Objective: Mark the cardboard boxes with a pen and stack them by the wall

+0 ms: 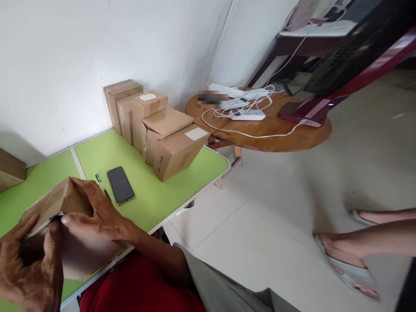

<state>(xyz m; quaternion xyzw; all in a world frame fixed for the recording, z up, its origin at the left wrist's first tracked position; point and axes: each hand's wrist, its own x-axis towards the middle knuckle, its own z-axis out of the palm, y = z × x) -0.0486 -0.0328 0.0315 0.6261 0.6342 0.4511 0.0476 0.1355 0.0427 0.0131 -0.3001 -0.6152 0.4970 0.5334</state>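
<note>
I hold a small brown cardboard box (53, 201) over the near edge of the green folding table (149, 190). My right hand (94, 221) wraps over its right side and top, thumb pressed at the box's edge. My left hand (27, 264) grips the box from below and the left. A black phone (120, 184) lies face up on the table just beyond my right hand, with a thin dark pen (103, 186) beside it.
Several sealed cardboard boxes (156, 125) stand in a row against the white wall. Another box (11, 170) sits at far left. A round wooden table (260, 125) holds white power strips and cables. Another person's sandalled feet (347, 255) rest on the tiled floor at right.
</note>
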